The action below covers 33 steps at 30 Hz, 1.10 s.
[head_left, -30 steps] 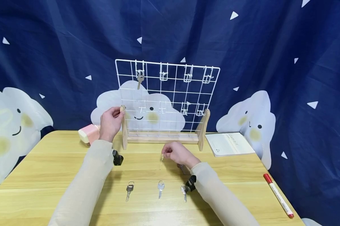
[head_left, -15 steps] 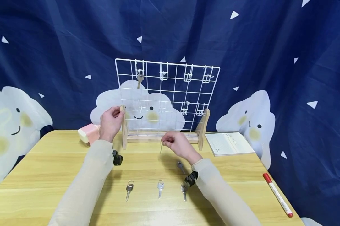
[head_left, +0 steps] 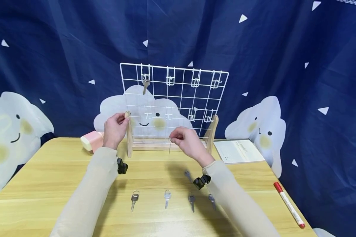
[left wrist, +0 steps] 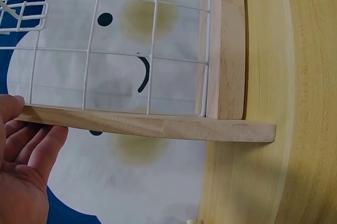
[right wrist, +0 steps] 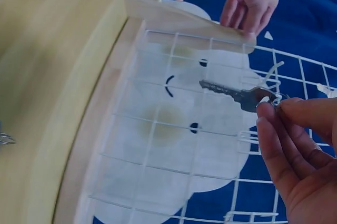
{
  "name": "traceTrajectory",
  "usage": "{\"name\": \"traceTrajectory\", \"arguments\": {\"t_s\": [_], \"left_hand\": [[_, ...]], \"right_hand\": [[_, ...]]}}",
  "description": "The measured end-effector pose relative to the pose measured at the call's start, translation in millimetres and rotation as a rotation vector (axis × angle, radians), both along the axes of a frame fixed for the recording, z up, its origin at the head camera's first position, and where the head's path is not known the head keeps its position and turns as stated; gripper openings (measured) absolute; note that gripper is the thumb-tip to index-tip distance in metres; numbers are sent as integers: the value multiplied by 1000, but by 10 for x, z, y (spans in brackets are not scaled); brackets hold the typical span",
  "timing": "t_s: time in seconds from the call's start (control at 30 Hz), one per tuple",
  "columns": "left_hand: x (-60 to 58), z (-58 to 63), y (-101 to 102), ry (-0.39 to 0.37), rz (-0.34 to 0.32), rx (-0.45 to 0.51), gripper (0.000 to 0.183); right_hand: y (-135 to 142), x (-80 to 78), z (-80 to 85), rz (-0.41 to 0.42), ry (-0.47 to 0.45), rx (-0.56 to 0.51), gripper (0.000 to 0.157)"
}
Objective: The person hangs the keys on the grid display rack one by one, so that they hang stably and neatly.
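Observation:
My right hand [head_left: 188, 143] pinches a key [right wrist: 237, 95] by its ring, in front of the lower part of a white wire grid rack [head_left: 182, 97]. In the right wrist view the key's blade points away from the fingertips. My left hand [head_left: 115, 130] grips the top of the rack's left wooden upright [left wrist: 158, 125] between thumb and fingers. One key [head_left: 146, 86] hangs from the top left hook. On the table lie several more keys, among them a dark-headed key [head_left: 134, 200], a silver key [head_left: 167, 199] and a key [head_left: 187, 175] nearer the rack.
Hooks hang on the grid in an upper and a lower row. Beside the left upright sits a pink and white object [head_left: 92, 141]. A notebook [head_left: 240, 151] lies right of the rack, and a red-capped marker [head_left: 289, 204] lies along the right edge of the wooden table [head_left: 62, 184].
My right hand has lifted the key up and forward from the table to the rack, uncovering keys beneath the forearm. My left hand keeps its hold on the upright.

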<state>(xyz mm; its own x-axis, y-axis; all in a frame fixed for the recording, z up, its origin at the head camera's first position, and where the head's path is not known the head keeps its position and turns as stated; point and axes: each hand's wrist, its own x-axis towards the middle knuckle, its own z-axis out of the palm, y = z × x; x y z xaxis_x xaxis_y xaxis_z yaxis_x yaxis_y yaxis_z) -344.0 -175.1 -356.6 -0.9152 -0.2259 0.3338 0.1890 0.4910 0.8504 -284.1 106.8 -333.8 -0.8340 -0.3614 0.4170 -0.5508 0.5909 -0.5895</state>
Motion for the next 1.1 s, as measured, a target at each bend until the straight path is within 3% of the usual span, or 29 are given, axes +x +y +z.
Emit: {"name": "traceTrajectory", "arguments": {"t_s": [0.37,0.67,1.1], "left_hand": [[17,23,-9,-20,-1,5,33],[24,4,-10,-15,2,5,32],[28,15,1,4,3,-1,35]], "right_hand": [[-24,-39,398,-7,8,-65,7],[-63,-96,598,9,19,-120,7],[-60,-192,1190,-73,86,-218,9]]}}
